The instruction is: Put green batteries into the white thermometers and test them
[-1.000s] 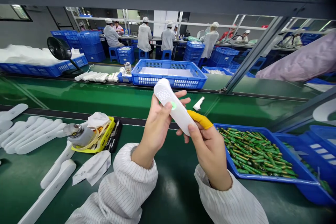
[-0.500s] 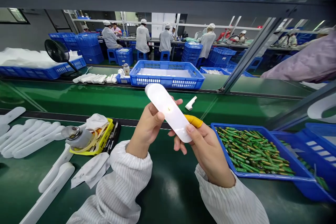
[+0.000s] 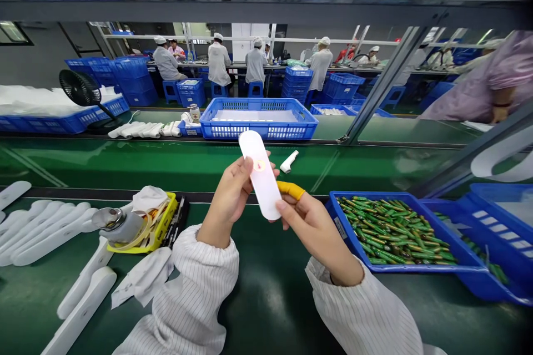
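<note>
Green desk (image 3: 270,299) carries the parts; green belt (image 3: 104,162) runs past its far edge, blue crate (image 3: 258,133) on the far side of that. Blue tray (image 3: 400,268) at the desk's right side is loaded with green sticks. Small yellow tray (image 3: 170,221) is near the far edge, left of centre. Left hand (image 3: 228,197) grasps the upper half of a white piece (image 3: 265,194), thumb on the face; right hand (image 3: 310,223) pinches the lower end. Piece is up in the air, tilted, in line with the desk's far edge. Status, my read: shell looks whole, handling isn't finished since it isn't set down. Row of similar white shells (image 3: 45,233) lies at the desk's left edge; can't tell if done or pending, so count left unknown. Hidden: piece's rear face, most left fingers behind it. Row is cut off at picture left, one long shell (image 3: 81,310) at the bottom. Round mark (image 3: 259,165) mid-face too small to read.
</note>
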`<state>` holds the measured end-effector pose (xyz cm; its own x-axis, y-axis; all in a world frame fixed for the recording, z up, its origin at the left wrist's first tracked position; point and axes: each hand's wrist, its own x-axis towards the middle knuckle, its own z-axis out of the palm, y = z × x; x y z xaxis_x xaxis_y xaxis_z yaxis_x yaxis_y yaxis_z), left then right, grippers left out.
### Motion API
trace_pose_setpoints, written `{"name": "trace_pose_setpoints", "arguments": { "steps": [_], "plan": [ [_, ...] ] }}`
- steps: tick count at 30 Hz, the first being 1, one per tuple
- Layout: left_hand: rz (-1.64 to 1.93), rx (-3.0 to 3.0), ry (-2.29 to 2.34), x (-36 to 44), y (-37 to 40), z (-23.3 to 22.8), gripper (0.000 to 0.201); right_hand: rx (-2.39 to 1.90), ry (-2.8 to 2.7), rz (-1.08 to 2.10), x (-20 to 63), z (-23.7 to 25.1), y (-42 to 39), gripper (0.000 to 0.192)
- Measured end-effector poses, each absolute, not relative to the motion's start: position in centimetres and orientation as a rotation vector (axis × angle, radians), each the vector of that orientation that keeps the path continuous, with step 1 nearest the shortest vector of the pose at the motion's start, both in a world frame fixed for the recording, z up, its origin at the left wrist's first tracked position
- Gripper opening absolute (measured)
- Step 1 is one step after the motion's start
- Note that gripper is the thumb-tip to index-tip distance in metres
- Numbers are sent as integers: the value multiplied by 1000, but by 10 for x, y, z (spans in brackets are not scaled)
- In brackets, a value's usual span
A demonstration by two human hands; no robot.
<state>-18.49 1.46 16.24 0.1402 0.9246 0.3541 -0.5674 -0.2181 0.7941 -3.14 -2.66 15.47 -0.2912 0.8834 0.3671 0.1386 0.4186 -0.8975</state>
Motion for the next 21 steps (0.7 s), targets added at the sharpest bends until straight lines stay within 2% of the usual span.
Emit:
{"name": "trace_pose_setpoints", "arguments": {
  "steps": [4, 8, 13, 15, 18, 21],
  "plan": [
    [1427, 1063, 831, -190, 45, 145, 44, -1227, -1875, 479, 2, 159, -21, 39],
    [1319, 1013, 1231, -212, 86, 108, 33, -1559, -1905, 235, 71, 141, -6, 44],
    [1375, 943, 1558, -236, 122, 54, 33, -2216, -2014, -33, 150, 99, 9, 23],
    [1395, 988, 1659, -242, 128, 40, 40, -2254, -2052, -65, 164, 87, 11, 19],
    [1399, 1118, 1777, -247, 131, 29, 49, -2231, -2129, -128, 168, 76, 11, 26],
    [1377, 1301, 1831, -250, 130, 24, 49, -2235, -2122, -222, 163, 68, 9, 31]
  ]
}}
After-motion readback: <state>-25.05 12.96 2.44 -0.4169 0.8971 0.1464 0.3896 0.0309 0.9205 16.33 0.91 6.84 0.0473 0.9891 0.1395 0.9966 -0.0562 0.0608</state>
